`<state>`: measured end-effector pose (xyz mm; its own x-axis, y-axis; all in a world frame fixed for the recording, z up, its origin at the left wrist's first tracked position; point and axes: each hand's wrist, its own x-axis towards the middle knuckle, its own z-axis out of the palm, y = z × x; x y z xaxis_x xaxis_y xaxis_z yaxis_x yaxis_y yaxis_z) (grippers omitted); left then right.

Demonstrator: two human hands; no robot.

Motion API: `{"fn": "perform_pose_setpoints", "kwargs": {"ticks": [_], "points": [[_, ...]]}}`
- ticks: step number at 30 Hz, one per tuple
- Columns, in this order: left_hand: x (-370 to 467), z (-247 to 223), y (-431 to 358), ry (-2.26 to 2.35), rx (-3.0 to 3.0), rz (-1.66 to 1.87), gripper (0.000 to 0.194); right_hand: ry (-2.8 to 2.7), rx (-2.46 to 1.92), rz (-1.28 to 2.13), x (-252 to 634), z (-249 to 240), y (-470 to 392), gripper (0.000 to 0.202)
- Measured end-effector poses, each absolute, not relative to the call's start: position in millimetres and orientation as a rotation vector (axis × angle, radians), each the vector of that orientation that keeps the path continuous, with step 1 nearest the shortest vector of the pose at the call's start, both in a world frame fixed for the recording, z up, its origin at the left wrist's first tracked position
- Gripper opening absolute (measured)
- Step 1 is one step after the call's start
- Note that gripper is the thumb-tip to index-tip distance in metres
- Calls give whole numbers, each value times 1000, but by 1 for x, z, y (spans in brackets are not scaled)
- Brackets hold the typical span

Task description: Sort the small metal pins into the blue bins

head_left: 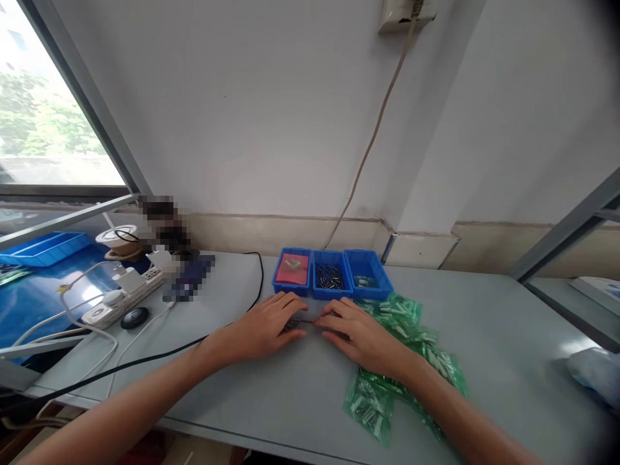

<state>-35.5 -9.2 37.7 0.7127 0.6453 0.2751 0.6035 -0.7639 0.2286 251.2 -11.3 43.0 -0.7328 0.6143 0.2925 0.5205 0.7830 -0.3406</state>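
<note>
My left hand point(276, 324) rests low over the grey table, its fingers curled around small dark metal parts point(292, 325) that are partly hidden under the palm. Facing it, my right hand point(357, 332) is bent with its fingertips close together near a thin piece point(305, 321) that spans the gap between the hands. What the right fingertips grip is too small to make out. Just behind the hands stand a blue bin with a red packet point(294, 270), a blue bin of dark metal pins point(329, 278) and a blue bin with a small clear bag point(365, 281).
Green plastic bags of small metal parts point(371, 407) lie under and beside my right forearm. A black cable point(159, 355) crosses the table on the left, near a power strip point(140, 290) and a black mouse point(134, 317). The wall rises behind the bins.
</note>
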Motion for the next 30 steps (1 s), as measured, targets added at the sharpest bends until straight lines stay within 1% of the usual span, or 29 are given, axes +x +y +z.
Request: {"fn": "perform_pose_setpoints", "kwargs": {"ticks": [2, 3, 6, 8, 12, 16, 18, 20, 23, 30], "points": [[-45, 34, -21, 1090, 2860, 490, 54, -2611, -827, 367, 248, 43, -16, 29], [-49, 30, -27, 1140, 2895, 500, 57, -2622, -815, 374, 247, 42, -18, 31], [-58, 17, -37, 1325, 2905, 531, 59, -2656, -809, 374, 244, 41, -20, 36], [-59, 12, -38, 1413, 2872, 491, 60, -2671, -817, 372, 242, 40, -20, 39], [-49, 13, -30, 1486, 2851, 401, 60, -2649, -817, 328, 239, 38, -18, 39], [-35, 15, -18, 1467, 2882, 337, 51, -2597, -828, 229, 241, 37, -13, 34], [-28, 15, -14, 1425, 2888, 329, 42, -2590, -865, 170, 244, 35, -9, 32], [-22, 14, -9, 1384, 2892, 348, 33, -2599, -906, 97, 248, 32, -4, 29], [-13, 12, -1, 1359, 2892, 394, 26, -2583, -924, 4, 254, 27, 3, 25], [0, 10, 10, 1244, 2899, 474, 23, -2605, -1017, -155, 256, 29, 7, 17]]}}
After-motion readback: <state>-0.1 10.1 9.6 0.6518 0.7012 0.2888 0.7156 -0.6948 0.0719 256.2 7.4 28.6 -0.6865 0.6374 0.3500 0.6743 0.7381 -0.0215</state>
